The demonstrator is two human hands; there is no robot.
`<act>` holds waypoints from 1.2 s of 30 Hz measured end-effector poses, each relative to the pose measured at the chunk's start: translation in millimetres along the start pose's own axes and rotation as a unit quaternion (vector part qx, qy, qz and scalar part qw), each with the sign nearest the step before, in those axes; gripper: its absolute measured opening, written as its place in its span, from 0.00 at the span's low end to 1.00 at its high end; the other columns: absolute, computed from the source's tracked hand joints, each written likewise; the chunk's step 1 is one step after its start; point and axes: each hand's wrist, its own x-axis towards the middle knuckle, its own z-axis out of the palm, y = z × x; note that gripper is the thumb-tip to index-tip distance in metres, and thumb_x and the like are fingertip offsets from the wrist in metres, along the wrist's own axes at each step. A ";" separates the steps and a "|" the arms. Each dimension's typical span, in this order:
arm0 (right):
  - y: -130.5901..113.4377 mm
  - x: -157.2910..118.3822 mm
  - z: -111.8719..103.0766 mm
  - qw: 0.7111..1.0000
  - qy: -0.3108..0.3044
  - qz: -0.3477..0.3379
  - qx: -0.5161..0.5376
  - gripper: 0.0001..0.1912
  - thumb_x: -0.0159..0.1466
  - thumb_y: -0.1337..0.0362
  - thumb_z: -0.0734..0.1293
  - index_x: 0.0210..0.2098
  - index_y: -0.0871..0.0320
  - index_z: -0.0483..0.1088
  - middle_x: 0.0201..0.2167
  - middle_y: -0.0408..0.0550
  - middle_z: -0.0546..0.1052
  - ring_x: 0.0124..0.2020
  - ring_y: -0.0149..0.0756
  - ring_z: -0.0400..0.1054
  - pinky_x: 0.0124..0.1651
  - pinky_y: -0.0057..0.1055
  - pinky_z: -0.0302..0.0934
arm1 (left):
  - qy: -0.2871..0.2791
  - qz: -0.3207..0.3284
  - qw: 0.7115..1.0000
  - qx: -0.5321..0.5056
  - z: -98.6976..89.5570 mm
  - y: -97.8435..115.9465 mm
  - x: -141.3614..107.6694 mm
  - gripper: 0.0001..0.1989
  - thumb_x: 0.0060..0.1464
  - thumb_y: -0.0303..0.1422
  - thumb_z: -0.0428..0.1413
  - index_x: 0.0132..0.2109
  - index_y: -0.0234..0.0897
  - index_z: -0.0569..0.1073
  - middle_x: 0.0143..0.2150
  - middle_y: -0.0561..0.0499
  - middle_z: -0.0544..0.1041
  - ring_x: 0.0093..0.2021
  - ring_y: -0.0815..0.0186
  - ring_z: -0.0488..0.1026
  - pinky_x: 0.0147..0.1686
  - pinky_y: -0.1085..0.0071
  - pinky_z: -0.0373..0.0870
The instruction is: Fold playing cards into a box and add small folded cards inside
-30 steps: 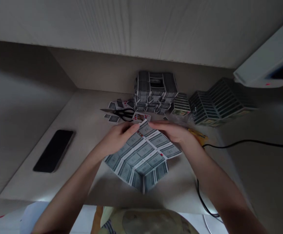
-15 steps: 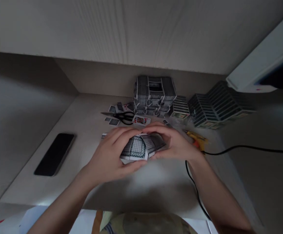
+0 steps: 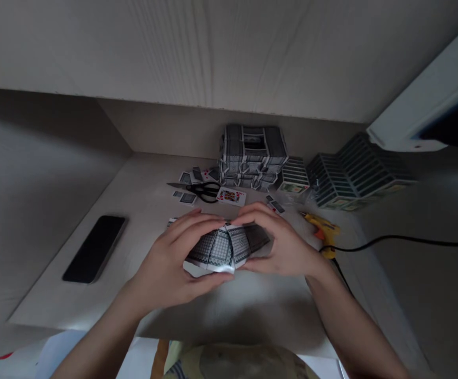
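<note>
Nearest me is my pale yellow patterned top [image 3: 232,363], below the near edge of the smooth, light desk [image 3: 260,310]. Above the desk, in front of my body, I have the folded card piece [image 3: 220,248] clamped between both hands, their fingertips close together at its top edge. My left hand [image 3: 169,266] grips its left part and my right hand [image 3: 286,245] its right, fingers over the top and thumbs at the lower edge. Its long axis runs left to right across me, and a creased corner between my hands points toward me. The panels are stiff card, finely printed in a dark grid with scalloped borders, and a white rim catches light along the bottom. To the left lies a flat, glossy black phone [image 3: 95,248], slanting away to the right. On the right is a yellow and orange glue gun [image 3: 326,229] with a thin black cable [image 3: 402,239]. Farther off, black-handled scissors [image 3: 203,190] point their metal blades left, beside a face card [image 3: 231,196] and small card scraps [image 3: 185,178]. Behind them stands a boxy, grey-patterned card structure [image 3: 252,152], with ribbed card blocks [image 3: 355,173] to its right.
</note>
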 end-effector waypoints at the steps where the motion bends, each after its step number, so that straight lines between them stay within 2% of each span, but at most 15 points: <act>1: 0.0 -0.4 -0.2 1.000 -0.003 0.000 0.001 0.28 0.47 0.58 0.73 0.47 0.51 0.64 0.44 0.48 0.66 0.48 0.39 0.62 0.51 0.38 0.57 | -0.002 0.003 1.000 -0.003 -0.1 0.4 0.4 0.29 0.39 0.45 0.60 0.51 0.46 0.68 0.50 0.48 0.72 0.55 0.54 0.65 0.54 0.55 0.63; 7: 0.9 -2.2 -0.8 1.000 -0.008 0.000 0.019 0.28 0.47 0.60 0.73 0.46 0.52 0.63 0.44 0.48 0.66 0.47 0.38 0.62 0.49 0.36 0.58 | 0.015 0.045 0.999 -0.015 3.3 -0.8 0.6 0.27 0.41 0.42 0.61 0.49 0.42 0.67 0.49 0.47 0.72 0.54 0.56 0.65 0.54 0.56 0.63; 12: 3.0 -1.1 0.5 0.999 -0.012 -0.009 0.044 0.29 0.46 0.58 0.74 0.46 0.52 0.63 0.42 0.48 0.67 0.45 0.38 0.63 0.47 0.36 0.58 | 0.027 0.090 0.995 -0.047 5.2 -2.7 2.4 0.27 0.40 0.39 0.62 0.48 0.42 0.65 0.48 0.48 0.72 0.50 0.58 0.69 0.56 0.53 0.61; 22: 12.3 1.3 5.2 0.990 -0.024 -0.027 0.136 0.29 0.45 0.58 0.75 0.44 0.53 0.64 0.40 0.48 0.67 0.43 0.38 0.63 0.47 0.37 0.58 | 0.025 0.076 0.992 -0.096 6.8 -6.4 1.8 0.29 0.34 0.38 0.65 0.44 0.43 0.63 0.46 0.48 0.71 0.48 0.58 0.69 0.52 0.53 0.64; 28: 18.8 0.5 6.3 0.986 -0.029 -0.012 0.161 0.30 0.44 0.58 0.75 0.44 0.53 0.63 0.41 0.48 0.66 0.43 0.39 0.63 0.47 0.38 0.58 | 0.000 0.048 0.994 -0.101 3.1 -5.4 2.8 0.30 0.33 0.41 0.65 0.44 0.43 0.62 0.48 0.47 0.70 0.49 0.57 0.69 0.48 0.56 0.67; 33: 16.1 0.9 3.6 0.988 -0.036 -0.008 0.150 0.29 0.44 0.59 0.75 0.43 0.54 0.62 0.41 0.49 0.65 0.43 0.39 0.62 0.46 0.38 0.58 | -0.078 0.000 0.996 -0.052 -6.4 2.8 8.2 0.33 0.32 0.44 0.64 0.46 0.42 0.62 0.50 0.45 0.69 0.50 0.55 0.68 0.46 0.58 0.67; 36: 13.2 0.6 2.1 0.989 -0.035 -0.008 0.140 0.28 0.45 0.60 0.75 0.42 0.55 0.61 0.40 0.49 0.65 0.43 0.38 0.62 0.45 0.37 0.58 | -0.095 0.001 0.995 -0.034 -10.2 6.8 11.4 0.33 0.34 0.45 0.63 0.48 0.42 0.62 0.50 0.46 0.69 0.50 0.55 0.68 0.46 0.59 0.67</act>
